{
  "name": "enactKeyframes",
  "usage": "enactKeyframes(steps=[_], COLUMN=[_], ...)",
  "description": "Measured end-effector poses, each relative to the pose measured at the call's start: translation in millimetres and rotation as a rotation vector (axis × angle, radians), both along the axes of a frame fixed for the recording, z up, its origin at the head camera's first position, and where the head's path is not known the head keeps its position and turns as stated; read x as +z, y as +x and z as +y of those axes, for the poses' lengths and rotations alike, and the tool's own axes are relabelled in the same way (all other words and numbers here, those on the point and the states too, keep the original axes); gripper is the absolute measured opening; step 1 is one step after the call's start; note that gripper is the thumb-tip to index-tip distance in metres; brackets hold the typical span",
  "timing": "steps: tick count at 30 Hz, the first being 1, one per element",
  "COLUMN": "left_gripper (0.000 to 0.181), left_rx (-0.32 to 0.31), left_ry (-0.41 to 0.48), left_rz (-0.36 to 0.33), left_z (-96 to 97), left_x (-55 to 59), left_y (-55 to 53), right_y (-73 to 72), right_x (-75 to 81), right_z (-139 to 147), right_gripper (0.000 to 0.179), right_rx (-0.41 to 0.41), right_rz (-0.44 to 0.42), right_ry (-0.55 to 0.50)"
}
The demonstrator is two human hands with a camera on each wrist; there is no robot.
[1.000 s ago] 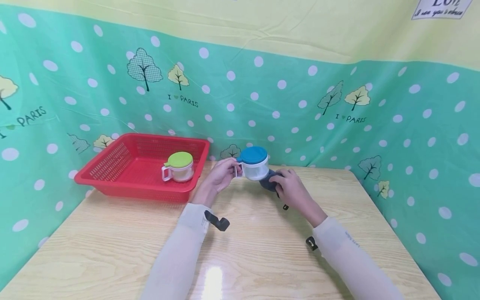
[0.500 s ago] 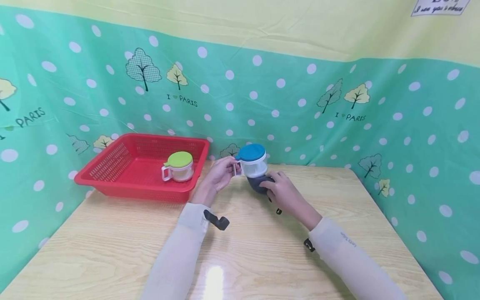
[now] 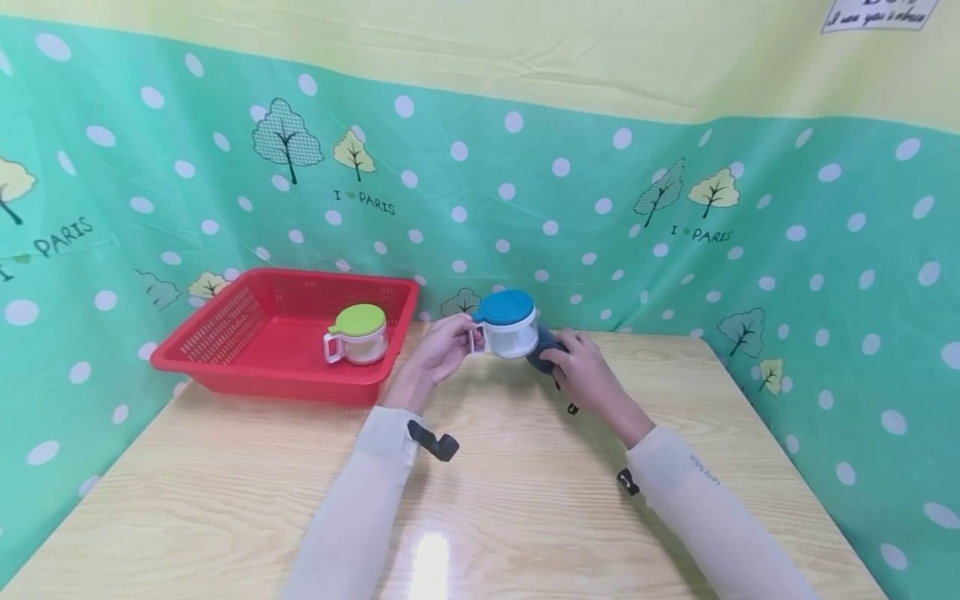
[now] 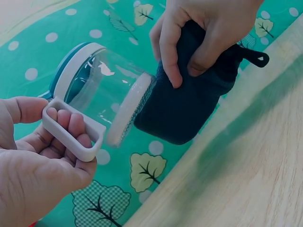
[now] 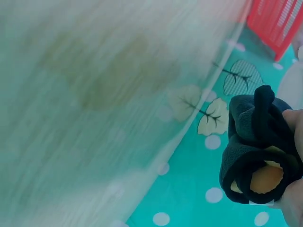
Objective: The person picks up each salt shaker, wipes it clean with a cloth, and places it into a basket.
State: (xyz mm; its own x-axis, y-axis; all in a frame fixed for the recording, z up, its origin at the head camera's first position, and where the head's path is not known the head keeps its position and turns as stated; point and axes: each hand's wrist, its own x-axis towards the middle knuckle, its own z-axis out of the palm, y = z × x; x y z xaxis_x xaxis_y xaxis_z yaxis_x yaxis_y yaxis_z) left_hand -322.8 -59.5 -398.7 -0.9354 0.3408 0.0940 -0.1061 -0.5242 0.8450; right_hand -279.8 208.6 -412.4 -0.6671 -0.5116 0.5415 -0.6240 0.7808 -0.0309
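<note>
My left hand (image 3: 441, 354) holds a clear seasoning jar (image 3: 512, 341) by its white handle, above the table near the back. The jar has a blue lid and a white base ring; in the left wrist view its handle (image 4: 73, 130) has fingers curled through it. My right hand (image 3: 590, 379) pinches a folded dark blue cleaning cloth (image 4: 182, 111) with a small hanging loop. Cloth and jar base meet in the left wrist view. From the right wrist, the cloth (image 5: 241, 142) shows a dark-edged opening, and most of the hand is out of frame.
A red plastic basket (image 3: 285, 383) stands at the back left of the wooden table (image 3: 480, 500). Inside it, on the right, sits a similar jar (image 3: 360, 335) with a green lid. A green printed curtain (image 3: 555, 192) hangs behind and along the sides.
The right hand moved the cloth left under the jar's base, then back right to the jar's side. The jar shifted slightly left and back, still held by its handle.
</note>
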Motion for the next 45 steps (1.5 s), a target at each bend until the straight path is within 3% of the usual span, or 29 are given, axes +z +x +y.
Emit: enactKeyframes(steps=[13, 23, 28, 34, 45], left_gripper=[0.028, 0.027, 0.028, 0.030, 0.026], left_rx=[0.016, 0.033, 0.028, 0.003, -0.065], left_ry=[0.094, 0.074, 0.044, 0.029, -0.018], left_rz=[-0.034, -0.023, -0.002, 0.003, 0.017], left_z=[-0.6, -3.6, -3.7, -4.3, -5.0], left_x=[-1.1, -0.5, -1.4, -1.2, -1.1], left_y=[-2.5, -2.9, -3.4, -2.3, -0.9], right_y=[20.5, 27.3, 22.2, 6.1, -17.0], right_x=[3.8, 3.1, 4.7, 6.3, 10.5], right_z=[-28, -38, -30, -12, 16], right_gripper=[0.025, 0.027, 0.025, 0.020, 0.024], right_rx=[0.069, 0.095, 0.054, 0.003, 0.047], right_rz=[-0.018, -0.046, -0.067, -0.081, -0.048], right_ry=[-0.024, 0.017, -0.020, -0.070, -0.144])
